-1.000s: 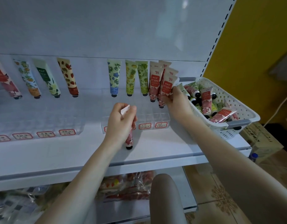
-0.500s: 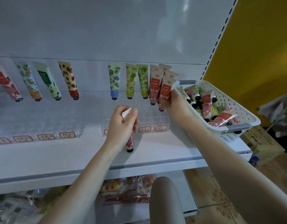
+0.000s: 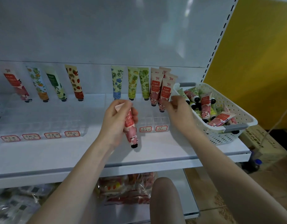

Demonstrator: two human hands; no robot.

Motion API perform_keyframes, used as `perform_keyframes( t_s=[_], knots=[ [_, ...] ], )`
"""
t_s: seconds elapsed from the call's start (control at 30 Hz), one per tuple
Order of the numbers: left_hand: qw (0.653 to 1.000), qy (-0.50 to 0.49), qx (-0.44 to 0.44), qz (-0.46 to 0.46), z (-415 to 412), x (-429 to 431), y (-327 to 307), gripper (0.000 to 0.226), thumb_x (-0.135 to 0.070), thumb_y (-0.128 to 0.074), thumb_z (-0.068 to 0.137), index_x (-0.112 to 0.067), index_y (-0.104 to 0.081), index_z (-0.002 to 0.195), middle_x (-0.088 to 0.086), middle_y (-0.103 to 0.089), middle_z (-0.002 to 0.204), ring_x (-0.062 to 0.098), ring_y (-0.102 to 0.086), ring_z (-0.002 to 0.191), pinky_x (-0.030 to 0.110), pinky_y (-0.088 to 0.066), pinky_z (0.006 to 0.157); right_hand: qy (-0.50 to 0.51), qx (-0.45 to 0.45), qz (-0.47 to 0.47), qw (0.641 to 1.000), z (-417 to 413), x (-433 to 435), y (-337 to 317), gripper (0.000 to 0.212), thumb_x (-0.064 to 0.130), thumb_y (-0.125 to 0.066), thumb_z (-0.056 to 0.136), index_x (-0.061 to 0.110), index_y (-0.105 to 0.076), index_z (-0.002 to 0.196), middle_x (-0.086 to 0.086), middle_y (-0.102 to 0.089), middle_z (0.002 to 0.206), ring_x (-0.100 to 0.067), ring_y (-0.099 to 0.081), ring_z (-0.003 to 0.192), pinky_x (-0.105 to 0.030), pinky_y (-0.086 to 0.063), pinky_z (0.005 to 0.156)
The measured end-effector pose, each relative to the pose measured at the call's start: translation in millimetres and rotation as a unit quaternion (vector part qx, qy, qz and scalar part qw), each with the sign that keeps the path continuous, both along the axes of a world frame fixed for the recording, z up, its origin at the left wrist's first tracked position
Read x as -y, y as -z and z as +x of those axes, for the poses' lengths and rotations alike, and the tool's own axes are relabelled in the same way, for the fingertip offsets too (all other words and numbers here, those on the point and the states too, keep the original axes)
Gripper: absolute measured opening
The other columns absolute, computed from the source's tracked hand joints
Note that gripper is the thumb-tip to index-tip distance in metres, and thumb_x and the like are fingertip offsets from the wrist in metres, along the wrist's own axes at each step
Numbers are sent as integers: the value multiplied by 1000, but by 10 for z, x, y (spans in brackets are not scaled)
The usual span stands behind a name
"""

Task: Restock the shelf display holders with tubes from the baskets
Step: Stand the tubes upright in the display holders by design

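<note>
My left hand (image 3: 117, 122) grips a pink tube (image 3: 131, 130) with a black cap, cap pointing down, in front of the clear display holder (image 3: 160, 122). My right hand (image 3: 178, 109) pinches the lower end of a pink tube (image 3: 165, 92) that stands with two others in the holder's rightmost slot. Blue, yellow and green tubes (image 3: 133, 83) stand in the slots to the left. A white perforated basket (image 3: 233, 131) with several tubes sits on the shelf right of my right hand.
A second clear holder (image 3: 78, 126) at the left carries several upright tubes (image 3: 74, 83) and red-framed labels. The white shelf's front edge (image 3: 59, 170) runs below my arms. Wrapped packets (image 3: 123, 188) lie on the lower shelf. A cardboard box (image 3: 265, 143) stands on the floor at right.
My left hand has turned the pink tube so more of it shows. My right hand stays at the pink tubes in the rightmost slot, shifted slightly.
</note>
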State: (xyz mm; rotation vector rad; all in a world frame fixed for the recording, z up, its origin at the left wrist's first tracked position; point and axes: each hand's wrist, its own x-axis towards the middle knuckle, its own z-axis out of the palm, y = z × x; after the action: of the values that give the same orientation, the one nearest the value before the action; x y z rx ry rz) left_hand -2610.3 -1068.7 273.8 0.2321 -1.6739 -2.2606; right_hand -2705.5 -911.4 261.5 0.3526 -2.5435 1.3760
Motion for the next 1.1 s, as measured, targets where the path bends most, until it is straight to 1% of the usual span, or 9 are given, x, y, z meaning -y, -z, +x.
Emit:
perform_keyframes(
  t_s=[0.1,0.23,0.33,0.6,0.7,0.8,0.9,1.03,1.1],
  knots=[
    [998,16,-42,44,-32,5,-118,6,-11,-57,88,-9,-58,82,-3,-67,65,10,-64,63,27,-54,67,-105,32,-22,994,305,-62,-51,17,17,-52,94,7,-64,101,3,-62,86,-3,-57,74,-4,-42,63],
    [993,42,-88,62,-49,-70,-288,10,-16,-61,75,-9,-61,82,-1,-69,68,13,-67,68,25,-55,65,-237,117,-71,962,552,-74,-67,9,16,-64,85,17,-66,94,4,-69,86,2,-64,77,-14,-50,75],
    [992,51,-105,36,-31,-147,-359,18,-18,-63,69,-10,-61,85,0,-71,69,15,-69,69,25,-56,65,-264,91,-98,955,645,-15,-83,19,9,-69,80,11,-66,99,-8,-71,92,-16,-68,88,-24,-53,84],
    [985,-11,-96,-145,-38,-237,-245,18,-23,-69,76,-19,-60,91,-1,-68,81,10,-65,78,19,-51,69,-244,33,-77,966,648,8,-48,16,5,-68,81,18,-61,77,-4,-67,74,-20,-66,71,-31,-53,74],
    [952,-75,-82,-286,-10,-187,24,22,-19,-63,87,-16,-55,108,-11,-61,93,-5,-57,83,5,-45,73,-171,24,-72,982,533,-26,-6,8,11,-69,82,11,-62,86,-6,-68,78,-17,-66,72,-27,-54,71],
    [892,-51,-30,-448,80,-91,449,27,-19,-58,91,-9,-61,115,-2,-65,105,7,-58,90,10,-41,77,-71,12,-78,994,324,-48,-48,16,16,-70,82,7,-61,91,-3,-68,75,-4,-64,64,-20,-51,61],
    [812,-24,-47,-582,135,4,766,15,-20,-59,89,-11,-70,94,6,-70,93,23,-62,85,27,-46,76,-21,-31,-32,999,154,-12,-174,13,23,-67,84,11,-60,82,6,-63,69,0,-60,61,-15,-42,51],
    [777,-9,-80,-625,115,27,840,25,-23,-48,85,-14,-57,64,-1,-58,64,14,-47,62,28,-42,60,7,-60,13,998,30,107,-229,19,28,-61,89,12,-56,82,12,-55,63,-2,-52,57,-5,-37,48],
    [767,-1,-72,-638,101,31,874,31,-28,-42,84,-13,-63,66,-1,-63,68,17,-53,67,32,-47,65,6,-65,7,998,-26,182,-176,23,30,-61,88,8,-60,82,3,-63,66,-16,-60,60,-20,-50,58]
  ],
)
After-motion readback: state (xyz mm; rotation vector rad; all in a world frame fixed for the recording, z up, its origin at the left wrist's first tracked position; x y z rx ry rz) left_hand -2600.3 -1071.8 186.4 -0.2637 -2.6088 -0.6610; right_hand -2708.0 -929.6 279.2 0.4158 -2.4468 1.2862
